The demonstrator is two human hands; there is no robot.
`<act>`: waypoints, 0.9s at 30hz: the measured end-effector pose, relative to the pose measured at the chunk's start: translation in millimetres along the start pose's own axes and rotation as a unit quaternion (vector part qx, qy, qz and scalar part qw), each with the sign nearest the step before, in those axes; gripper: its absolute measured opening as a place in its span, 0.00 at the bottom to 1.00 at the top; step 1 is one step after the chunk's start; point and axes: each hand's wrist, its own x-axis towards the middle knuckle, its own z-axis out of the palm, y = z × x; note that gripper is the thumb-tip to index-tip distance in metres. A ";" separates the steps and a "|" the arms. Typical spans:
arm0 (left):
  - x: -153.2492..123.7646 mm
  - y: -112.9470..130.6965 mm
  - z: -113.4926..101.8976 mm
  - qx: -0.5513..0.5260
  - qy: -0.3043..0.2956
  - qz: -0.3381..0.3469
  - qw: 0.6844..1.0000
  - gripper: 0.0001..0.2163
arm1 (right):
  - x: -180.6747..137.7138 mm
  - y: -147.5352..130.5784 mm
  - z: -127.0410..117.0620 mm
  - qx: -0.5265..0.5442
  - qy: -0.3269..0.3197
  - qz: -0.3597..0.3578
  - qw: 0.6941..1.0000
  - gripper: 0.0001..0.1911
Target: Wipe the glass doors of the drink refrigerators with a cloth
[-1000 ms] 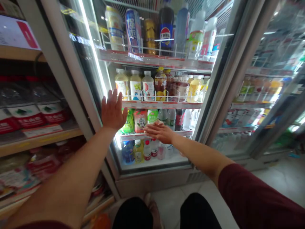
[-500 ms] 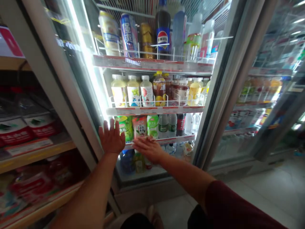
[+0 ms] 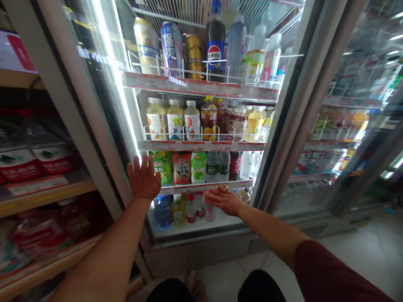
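Observation:
A glass door (image 3: 201,235) stands in front of a lit drinks cooler. My left hand (image 3: 143,178) has its fingers spread and its palm toward the door, near the left frame; nothing is in it. Lower and to the right, my right hand (image 3: 228,202) lies flat, fingers stretched toward the left, in front of the lowest shelf rail. Pale crumpled edges of what looks like a cloth (image 3: 223,187) show around its fingers, and most of that cloth is hidden beneath the hand. Whether either palm touches the glass is hard to tell.
Behind the glass, shelves carry cans, a cola bottle (image 3: 215,46), tea bottles (image 3: 192,121) and cartons (image 3: 181,167). A metal door frame (image 3: 292,113) rises at right beside another cooler. Wooden shelves (image 3: 47,197) with packaged goods stand at left. Tiled floor (image 3: 352,247) lies below.
My right hand has moved right and slightly down across the door, with the pale cloth. My left hand stays by the left frame. The view has shifted slightly.

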 end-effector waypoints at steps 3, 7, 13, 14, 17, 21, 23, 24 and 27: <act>0.9 1.7 -0.9 0.000 -0.002 -0.008 1.000 0.33 | -14.0 13.3 -5.7 0.010 -0.019 -0.055 0.998 0.30; 2.0 4.2 -0.9 -0.001 0.003 -0.006 1.000 0.33 | -39.9 40.2 -15.9 -0.022 -0.007 0.041 0.999 0.33; 2.3 4.9 -0.5 0.005 0.008 -0.008 1.000 0.33 | -81.6 63.5 -30.5 0.023 -0.049 -0.105 0.993 0.29; 2.3 4.6 -0.5 0.005 0.007 -0.009 1.000 0.33 | -85.1 68.0 -33.7 0.015 -0.042 -0.091 0.995 0.30; 2.5 4.1 -0.5 0.003 0.002 -0.013 1.000 0.33 | -92.7 77.3 -41.2 -0.039 0.025 0.061 0.997 0.34; 2.4 4.5 -1.0 0.000 -0.002 -0.018 1.000 0.34 | -93.6 83.2 -47.2 -0.037 0.033 0.056 0.997 0.37; 2.2 4.5 -1.6 -0.002 -0.002 -0.018 1.000 0.34 | -80.7 94.3 -55.9 -0.034 0.029 0.027 0.999 0.35; 2.0 4.5 -1.8 -0.002 -0.002 -0.017 1.000 0.34 | -69.8 102.1 -62.3 -0.046 0.052 0.060 0.996 0.32; 1.7 4.6 -2.1 -0.006 -0.002 -0.016 1.000 0.33 | -26.6 122.3 -82.1 -0.097 0.205 0.265 0.937 0.28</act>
